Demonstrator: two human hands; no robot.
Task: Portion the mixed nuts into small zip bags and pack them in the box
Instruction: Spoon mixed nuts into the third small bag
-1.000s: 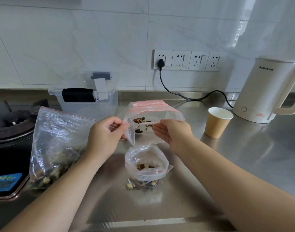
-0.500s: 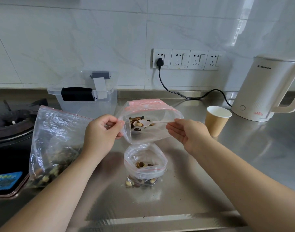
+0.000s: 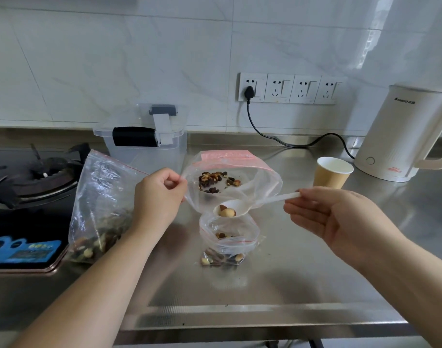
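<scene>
On the steel counter [image 3: 302, 277], a small zip bag [image 3: 227, 241] stands open. Directly above, the right hand [image 3: 332, 222] pinches a spoon [image 3: 242, 205] holding nuts. The left hand [image 3: 159, 197] pinches the larger bag [image 3: 240, 177] open; the box [image 3: 149, 144] sits behind.

We are in a home kitchen: a gas stove [image 3: 36, 177], steel counter [image 3: 302, 259], tiled wall [image 3: 139, 59], wall sockets [image 3: 287, 88] and an electric kettle [image 3: 403, 134].

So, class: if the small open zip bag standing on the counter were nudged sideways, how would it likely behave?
The small zip bag is thin, crumpled film, so it would probably buckle rather than slide stiffly. Only a few nuts weigh down its base, so it looks light and apt to tip. Its mouth gapes open, so a tip could spill them.
</scene>
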